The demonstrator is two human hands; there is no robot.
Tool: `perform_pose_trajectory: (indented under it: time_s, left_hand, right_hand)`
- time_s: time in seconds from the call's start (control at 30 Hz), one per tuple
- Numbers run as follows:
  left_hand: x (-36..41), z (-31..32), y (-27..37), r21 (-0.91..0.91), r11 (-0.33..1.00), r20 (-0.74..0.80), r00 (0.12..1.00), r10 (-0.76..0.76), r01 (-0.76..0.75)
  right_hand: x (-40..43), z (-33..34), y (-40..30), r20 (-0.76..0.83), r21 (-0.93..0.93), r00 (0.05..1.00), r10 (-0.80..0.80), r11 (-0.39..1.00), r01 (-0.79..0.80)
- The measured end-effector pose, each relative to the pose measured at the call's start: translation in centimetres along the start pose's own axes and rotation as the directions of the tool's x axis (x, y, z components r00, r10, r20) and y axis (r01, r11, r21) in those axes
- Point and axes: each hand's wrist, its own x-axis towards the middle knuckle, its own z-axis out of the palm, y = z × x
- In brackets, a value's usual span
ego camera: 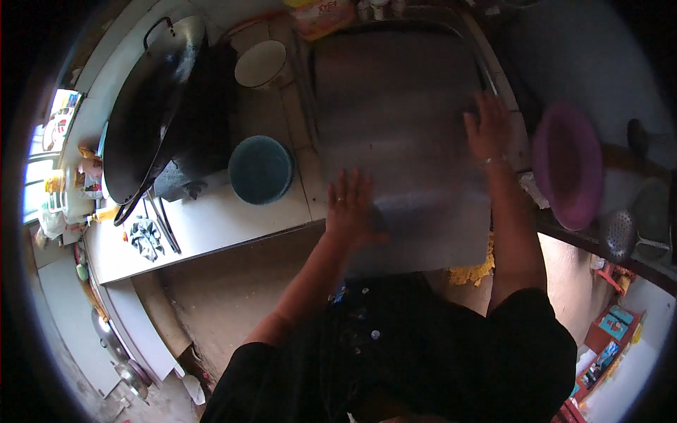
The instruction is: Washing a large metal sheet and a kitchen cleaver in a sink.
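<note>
A large, smooth grey sheet [402, 174], metal by its sheen, lies in front of me and reaches over the counter's front edge towards my body. Palm down near its left edge is my left hand [348, 209], a ring on one finger and the thumb spread. My right hand [489, 127] rests flat by the far right edge, fingers extended and thumb apart, with a band at the wrist. Neither hand grips anything. What lies under the sheet is hidden. Below its near right corner shows a ragged yellow cloth or mat [474, 267].
Left, a big black wok [148, 116] leans upright on the white tiled counter [211, 222]. A blue-green basin [261, 169] and a pale bowl [261, 64] stand beside it. Tongs [164, 222] lie near a crumpled cloth [146, 239]. At right are a pink basin [568, 166] and a perforated ladle [618, 235].
</note>
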Motion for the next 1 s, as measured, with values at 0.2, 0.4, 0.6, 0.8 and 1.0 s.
perform_pose_trajectory:
  time_s: [0.2,0.4,0.6,0.8,1.0]
  left_hand:
    - [0.1,0.1,0.3,0.012,1.000,-0.046,0.999,0.017,-0.017]
    - [0.2,0.5,0.5,-0.009,0.999,-0.124,0.991,0.042,-0.044]
    - [-0.1,0.7,0.1,-0.030,0.998,-0.157,0.986,0.048,-0.053]
    - [-0.5,0.5,-0.1,-0.077,0.995,-0.174,0.984,0.046,-0.060]
    - [-0.1,0.2,0.1,-0.026,1.000,-0.058,0.998,0.011,-0.012]
  right_hand:
    - [-1.6,2.3,2.8,0.292,0.039,0.947,0.135,0.988,-0.152]
    - [-3.9,1.1,-3.5,0.287,-0.125,0.958,0.011,0.992,0.026]
    - [-14.9,-4.3,-13.1,0.545,0.254,0.825,-0.149,0.967,0.007]
    - [-8.7,0.4,-10.9,0.405,0.125,0.914,-0.011,0.991,-0.044]
    - [0.5,3.6,-9.8,0.465,-0.035,0.868,0.173,0.984,-0.177]
